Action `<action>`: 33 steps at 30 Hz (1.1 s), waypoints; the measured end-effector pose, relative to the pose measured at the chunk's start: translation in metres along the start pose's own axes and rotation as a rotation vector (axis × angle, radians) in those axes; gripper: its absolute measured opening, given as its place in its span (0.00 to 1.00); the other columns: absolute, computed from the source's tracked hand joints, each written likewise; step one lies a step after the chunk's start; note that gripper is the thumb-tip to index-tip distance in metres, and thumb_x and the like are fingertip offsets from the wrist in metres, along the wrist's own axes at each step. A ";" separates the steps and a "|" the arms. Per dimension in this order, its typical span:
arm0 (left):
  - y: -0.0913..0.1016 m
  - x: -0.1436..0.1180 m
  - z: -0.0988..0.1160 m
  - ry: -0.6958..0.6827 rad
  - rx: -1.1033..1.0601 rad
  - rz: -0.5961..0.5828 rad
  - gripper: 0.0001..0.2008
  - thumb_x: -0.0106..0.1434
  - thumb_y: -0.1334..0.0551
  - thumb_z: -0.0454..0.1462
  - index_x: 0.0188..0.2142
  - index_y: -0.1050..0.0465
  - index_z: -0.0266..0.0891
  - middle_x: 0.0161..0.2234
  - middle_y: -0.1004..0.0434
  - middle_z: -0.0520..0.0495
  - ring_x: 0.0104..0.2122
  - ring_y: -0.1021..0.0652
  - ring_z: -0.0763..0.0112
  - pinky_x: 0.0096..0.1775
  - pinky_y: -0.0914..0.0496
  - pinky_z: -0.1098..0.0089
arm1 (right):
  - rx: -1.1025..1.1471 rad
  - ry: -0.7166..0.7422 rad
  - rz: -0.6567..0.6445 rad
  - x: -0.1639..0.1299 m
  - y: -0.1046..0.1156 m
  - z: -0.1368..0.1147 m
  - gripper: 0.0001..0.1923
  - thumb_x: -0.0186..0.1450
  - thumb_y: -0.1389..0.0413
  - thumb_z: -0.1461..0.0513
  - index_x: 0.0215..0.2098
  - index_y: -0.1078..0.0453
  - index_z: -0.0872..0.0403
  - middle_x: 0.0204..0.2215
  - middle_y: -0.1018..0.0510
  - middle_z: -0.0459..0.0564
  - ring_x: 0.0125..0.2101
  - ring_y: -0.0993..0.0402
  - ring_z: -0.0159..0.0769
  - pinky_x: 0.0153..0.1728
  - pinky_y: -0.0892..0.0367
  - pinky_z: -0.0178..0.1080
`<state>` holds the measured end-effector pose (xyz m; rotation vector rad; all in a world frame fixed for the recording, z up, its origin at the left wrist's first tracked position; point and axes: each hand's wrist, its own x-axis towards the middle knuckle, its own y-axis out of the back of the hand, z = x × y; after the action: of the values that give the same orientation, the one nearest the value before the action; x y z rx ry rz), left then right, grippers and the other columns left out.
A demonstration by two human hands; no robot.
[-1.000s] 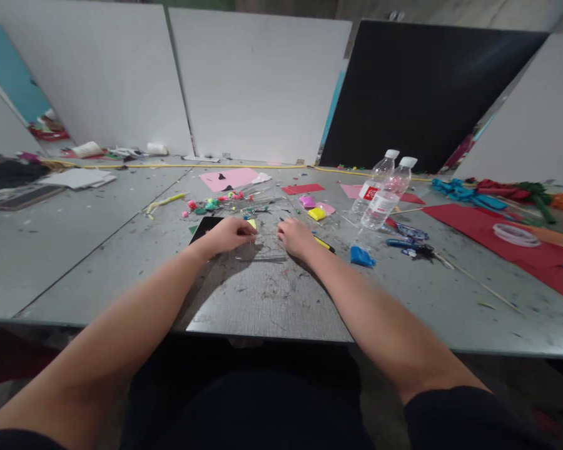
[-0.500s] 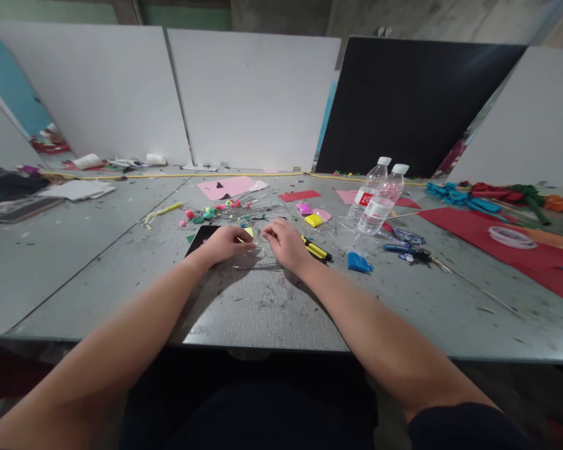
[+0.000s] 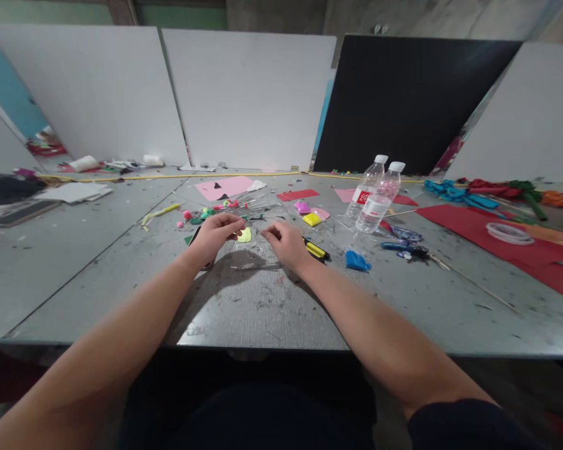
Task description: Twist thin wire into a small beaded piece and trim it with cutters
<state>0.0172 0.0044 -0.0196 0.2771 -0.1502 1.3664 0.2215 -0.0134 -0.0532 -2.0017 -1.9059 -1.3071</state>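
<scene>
My left hand (image 3: 216, 236) hovers low over the table with its fingertips pinched together. Anything in that pinch is too small to make out. Facing it across a short gap is my right hand (image 3: 285, 242), also pinched, its contents hidden by the fingers. A pale yellow flat piece (image 3: 244, 235) lies between the two hands, close to the left fingertips. Clear plastic film (image 3: 253, 257) rests on the table just in front of it. A dark flat object is mostly covered by my left hand. Beside my right hand lies a yellow and black utility knife (image 3: 316, 249).
Right of the knife are a blue packet (image 3: 357, 260) and two water bottles (image 3: 379, 203). Yellow (image 3: 312, 219) and purple (image 3: 302, 207) packets lie beyond. Pliers (image 3: 406, 249), a thin stick and red sheets (image 3: 488, 234) spread rightward. Small coloured pieces (image 3: 211, 211) sit behind my left hand.
My left hand has lifted and shifted slightly left, away from my right hand, uncovering more of the pale yellow piece. My right hand stays nearly in place. The view has shifted slightly.
</scene>
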 end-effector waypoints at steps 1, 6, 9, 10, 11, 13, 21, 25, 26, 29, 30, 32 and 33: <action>0.000 0.000 0.000 0.002 -0.030 0.028 0.13 0.51 0.26 0.45 0.30 0.20 0.39 0.30 0.20 0.47 0.28 0.24 0.72 0.34 0.29 0.69 | -0.002 0.005 0.010 0.000 0.001 0.000 0.12 0.68 0.42 0.57 0.27 0.33 0.52 0.25 0.28 0.45 0.30 0.32 0.35 0.36 0.39 0.38; 0.000 0.000 0.001 0.028 -0.059 0.058 0.14 0.48 0.25 0.44 0.29 0.21 0.39 0.27 0.22 0.50 0.27 0.24 0.73 0.32 0.30 0.71 | -0.008 0.041 0.054 -0.001 -0.001 0.000 0.10 0.67 0.44 0.58 0.29 0.33 0.52 0.27 0.26 0.47 0.30 0.32 0.35 0.36 0.37 0.38; 0.000 -0.002 0.001 0.039 -0.018 -0.022 0.12 0.51 0.26 0.44 0.31 0.21 0.39 0.27 0.22 0.49 0.28 0.24 0.73 0.33 0.30 0.71 | -0.010 0.068 0.059 -0.002 -0.003 -0.002 0.09 0.66 0.45 0.59 0.29 0.33 0.52 0.27 0.26 0.47 0.30 0.32 0.35 0.35 0.37 0.38; 0.001 -0.003 0.000 0.031 0.002 -0.049 0.12 0.52 0.27 0.44 0.31 0.21 0.39 0.27 0.22 0.49 0.28 0.24 0.73 0.33 0.30 0.71 | -0.010 0.081 0.058 -0.003 -0.004 -0.003 0.09 0.66 0.45 0.59 0.28 0.33 0.52 0.26 0.27 0.47 0.29 0.32 0.35 0.35 0.38 0.37; 0.001 -0.004 0.000 0.021 0.021 -0.074 0.11 0.53 0.27 0.44 0.31 0.20 0.40 0.27 0.22 0.49 0.28 0.24 0.73 0.33 0.30 0.71 | -0.009 0.096 0.053 -0.003 -0.005 -0.003 0.09 0.67 0.45 0.60 0.28 0.34 0.52 0.26 0.27 0.47 0.29 0.32 0.35 0.35 0.38 0.37; 0.000 -0.005 0.001 0.007 0.053 -0.115 0.11 0.53 0.27 0.44 0.31 0.20 0.40 0.27 0.22 0.49 0.28 0.25 0.73 0.33 0.30 0.71 | -0.002 0.127 0.046 -0.004 -0.006 -0.005 0.10 0.67 0.46 0.60 0.27 0.34 0.52 0.26 0.28 0.46 0.29 0.32 0.35 0.34 0.38 0.37; -0.006 -0.009 0.006 0.003 0.101 -0.257 0.12 0.52 0.28 0.44 0.29 0.21 0.38 0.24 0.26 0.51 0.25 0.28 0.75 0.31 0.33 0.71 | -0.024 0.168 -0.012 -0.007 -0.008 -0.014 0.10 0.65 0.46 0.63 0.26 0.35 0.52 0.25 0.29 0.46 0.29 0.35 0.34 0.35 0.39 0.37; -0.008 -0.010 0.006 -0.015 0.136 -0.258 0.11 0.52 0.28 0.44 0.29 0.20 0.38 0.22 0.27 0.51 0.24 0.29 0.74 0.30 0.34 0.71 | -0.047 0.133 -0.047 -0.007 -0.008 -0.016 0.10 0.64 0.47 0.65 0.25 0.36 0.51 0.24 0.30 0.45 0.28 0.35 0.34 0.34 0.40 0.37; -0.008 -0.010 0.006 -0.017 0.142 -0.261 0.11 0.52 0.28 0.44 0.29 0.20 0.38 0.22 0.27 0.51 0.24 0.29 0.74 0.30 0.34 0.71 | -0.055 0.122 -0.054 -0.006 -0.007 -0.016 0.10 0.64 0.47 0.65 0.24 0.36 0.51 0.23 0.30 0.45 0.28 0.35 0.34 0.34 0.40 0.37; -0.009 -0.010 0.005 -0.024 0.153 -0.270 0.12 0.52 0.28 0.44 0.29 0.20 0.38 0.22 0.26 0.51 0.24 0.29 0.74 0.30 0.34 0.70 | -0.082 0.094 -0.071 -0.006 -0.007 -0.015 0.11 0.63 0.48 0.65 0.23 0.37 0.51 0.22 0.31 0.45 0.28 0.35 0.34 0.33 0.42 0.37; -0.009 -0.010 0.005 -0.026 0.159 -0.274 0.11 0.52 0.28 0.44 0.29 0.20 0.38 0.23 0.26 0.51 0.25 0.29 0.74 0.31 0.34 0.70 | -0.086 0.090 -0.080 -0.006 -0.007 -0.015 0.11 0.63 0.48 0.65 0.22 0.38 0.51 0.22 0.31 0.45 0.27 0.36 0.34 0.33 0.42 0.37; -0.010 -0.010 0.005 -0.029 0.174 -0.290 0.11 0.52 0.29 0.43 0.29 0.20 0.38 0.23 0.26 0.51 0.25 0.29 0.74 0.31 0.34 0.71 | -0.081 0.088 -0.092 -0.006 -0.007 -0.015 0.13 0.63 0.48 0.64 0.21 0.41 0.51 0.20 0.34 0.44 0.25 0.38 0.33 0.31 0.44 0.37; -0.010 -0.011 0.005 -0.030 0.179 -0.301 0.11 0.52 0.29 0.43 0.28 0.20 0.37 0.22 0.26 0.51 0.25 0.29 0.74 0.31 0.34 0.71 | -0.076 0.090 -0.093 -0.006 -0.007 -0.016 0.14 0.62 0.47 0.63 0.20 0.42 0.51 0.19 0.35 0.43 0.24 0.39 0.32 0.31 0.44 0.37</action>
<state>0.0252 -0.0090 -0.0189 0.4521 -0.0091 1.0782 0.2088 -0.0259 -0.0503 -1.8738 -1.9582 -1.4873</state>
